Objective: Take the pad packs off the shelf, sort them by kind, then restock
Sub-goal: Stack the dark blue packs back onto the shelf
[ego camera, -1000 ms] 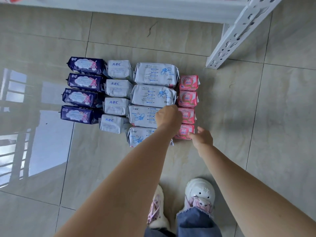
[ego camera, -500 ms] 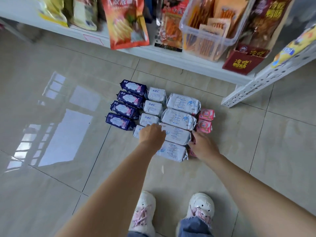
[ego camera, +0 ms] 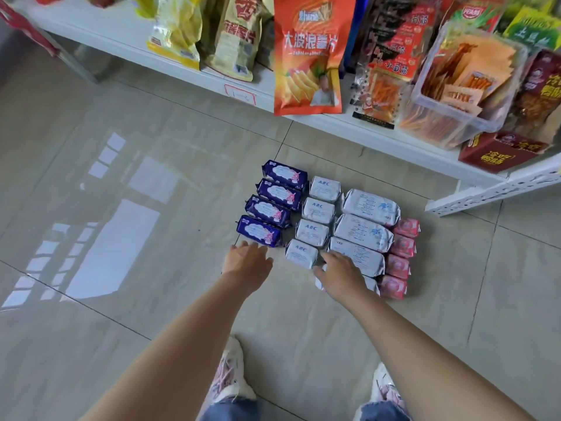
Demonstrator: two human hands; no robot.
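Pad packs lie sorted in columns on the tiled floor: several dark purple packs [ego camera: 270, 205] on the left, small white ABC packs [ego camera: 315, 221] beside them, larger white packs [ego camera: 364, 229], and small pink packs [ego camera: 400, 256] on the right. My left hand [ego camera: 247, 264] hovers with fingers spread just in front of the nearest purple pack, holding nothing. My right hand [ego camera: 341, 276] rests flat over the nearest large white pack, fingertips near the closest ABC pack, and hides most of that white pack.
A white shelf [ego camera: 334, 126] runs across the top, loaded with snack bags and a clear plastic bin [ego camera: 461, 86]. Its perforated white foot [ego camera: 485, 196] juts out to the right of the packs. My two white shoes stand at the bottom.
My left hand has shifted left from the white packs to the front of the purple column. My right hand has moved from the pink packs onto the nearest large white pack. The view tilted up.
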